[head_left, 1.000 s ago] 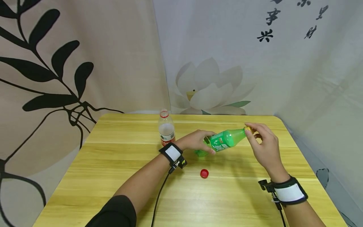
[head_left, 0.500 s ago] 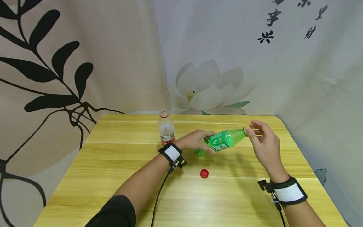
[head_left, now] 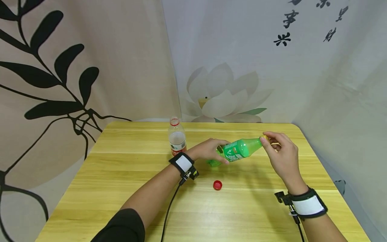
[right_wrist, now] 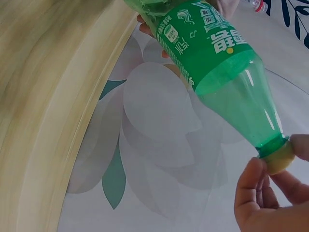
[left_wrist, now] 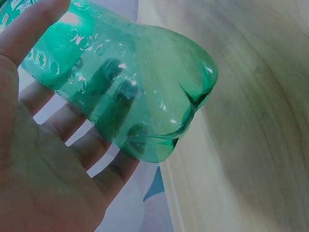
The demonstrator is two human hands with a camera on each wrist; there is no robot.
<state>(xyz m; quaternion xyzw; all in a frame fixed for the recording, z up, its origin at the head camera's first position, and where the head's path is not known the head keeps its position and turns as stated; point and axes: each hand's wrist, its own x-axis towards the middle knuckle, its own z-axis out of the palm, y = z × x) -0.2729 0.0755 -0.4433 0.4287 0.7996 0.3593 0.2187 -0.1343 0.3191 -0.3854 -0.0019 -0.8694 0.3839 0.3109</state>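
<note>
A green plastic bottle with a green label lies tilted in the air over the table, its neck to the right. My left hand grips it round the lower body; in the left wrist view the fingers wrap behind the see-through base. At the neck, the thumb and fingers of my right hand pinch the yellow cap, which sits on the bottle's mouth. A clear bottle with a red-and-white label and no cap stands upright beyond my left wrist. A red cap rests on the table in front of the green bottle.
The wooden table has its far edge close to a printed curtain. A black cable runs from the left wrist band toward the near edge, another from the right wrist band.
My right fingers opened slightly off the yellow cap half a second ago and now pinch it again. The left hand, green bottle, clear bottle and red cap stay in place.
</note>
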